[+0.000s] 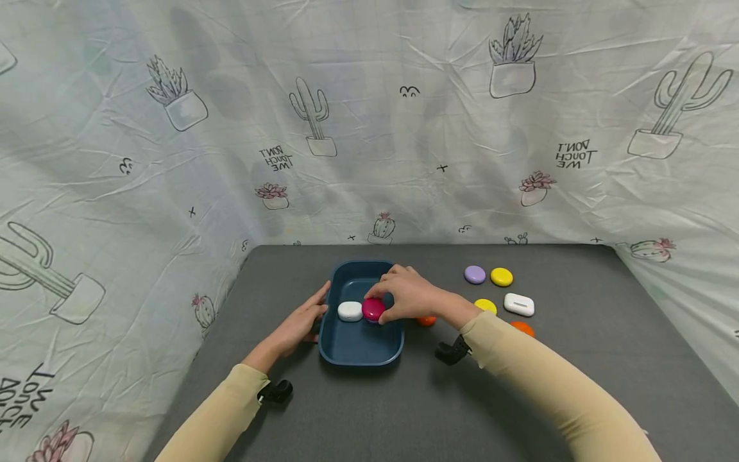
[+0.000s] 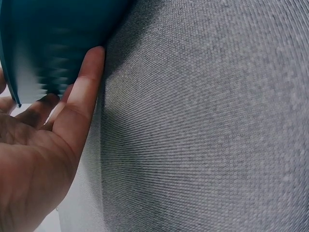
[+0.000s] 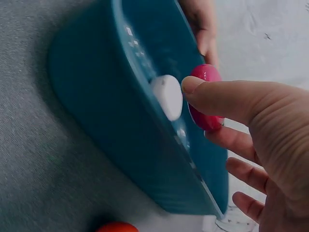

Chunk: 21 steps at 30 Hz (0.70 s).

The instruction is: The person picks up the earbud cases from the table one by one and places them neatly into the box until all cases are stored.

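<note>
Magenta glossy disc [image 1: 374, 309]: over the blue tray's [image 1: 358, 350] interior, just beside a white rounded case [image 1: 349, 312]. Cannot tell if its underside touches the tray floor.

Right hand [image 1: 412, 294]: thumb and forefinger pinch the disc by opposite edges; remaining fingers spread loosely, holding nothing. Judgement: an edge pinch suits so smooth a piece; light, even pressure should stop it skidding out. Knuckles need to clear the tray rim, and the white rounded case could be nudged.

Left hand [image 1: 296, 328]: fingers nearly straight against the tray's left outer wall, gripping nothing. Judgement: steady contact suffices; pushing hard could slide the tray over the grey tabletop [image 1: 358, 417].

Right of tray, near to far: an orange disc [image 1: 523, 329] partly behind the sleeve [image 1: 554, 378]; a second orange disc [image 1: 427, 321] under the right wrist; a yellow disc [image 1: 486, 305]; a slotted white case [image 1: 519, 305]; then a farther yellow disc [image 1: 501, 277] beside a lilac disc [image 1: 475, 274]. Beyond: cactus-print sheet [image 1: 369, 186].
</note>
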Motion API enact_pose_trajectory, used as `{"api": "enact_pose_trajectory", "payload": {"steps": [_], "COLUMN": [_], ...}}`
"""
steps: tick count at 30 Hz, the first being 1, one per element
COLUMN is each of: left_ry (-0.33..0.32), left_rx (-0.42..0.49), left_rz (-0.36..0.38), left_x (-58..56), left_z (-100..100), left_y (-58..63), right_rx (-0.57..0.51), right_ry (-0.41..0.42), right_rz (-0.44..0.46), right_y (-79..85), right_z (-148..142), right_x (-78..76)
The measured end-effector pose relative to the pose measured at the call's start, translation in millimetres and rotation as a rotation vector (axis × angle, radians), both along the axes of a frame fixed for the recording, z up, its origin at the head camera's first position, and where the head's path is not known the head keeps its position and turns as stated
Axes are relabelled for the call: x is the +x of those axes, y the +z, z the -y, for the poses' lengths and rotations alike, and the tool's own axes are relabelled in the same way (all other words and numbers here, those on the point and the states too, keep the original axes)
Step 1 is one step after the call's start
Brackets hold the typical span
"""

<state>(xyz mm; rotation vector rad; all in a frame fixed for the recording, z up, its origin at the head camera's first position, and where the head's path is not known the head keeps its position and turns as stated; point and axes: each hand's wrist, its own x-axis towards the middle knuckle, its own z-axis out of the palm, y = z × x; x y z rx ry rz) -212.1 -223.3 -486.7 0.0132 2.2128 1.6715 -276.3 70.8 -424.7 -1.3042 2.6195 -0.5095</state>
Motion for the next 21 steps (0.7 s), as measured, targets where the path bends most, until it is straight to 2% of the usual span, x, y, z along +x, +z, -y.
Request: {"api": "enact_pose_trajectory", "payload": {"steps": [12,21], "left_ry": [-0.001,-0.019], "left_rx": [0.0,0.014], "left_rz": [0.0,-0.001], "left_x": [0.1,-1.2], "left_z": [-1.3,-0.9], "left_y": [-1.0,-2.3], "right_rx": [0.148,0.174], "right_ry": [0.111,0.134], "right_rz": [-0.071,-0.082], "right_y": [-13.4,-16.7], "right_z": [20.1,24.6], "right_x": [7.5,7.8]}}
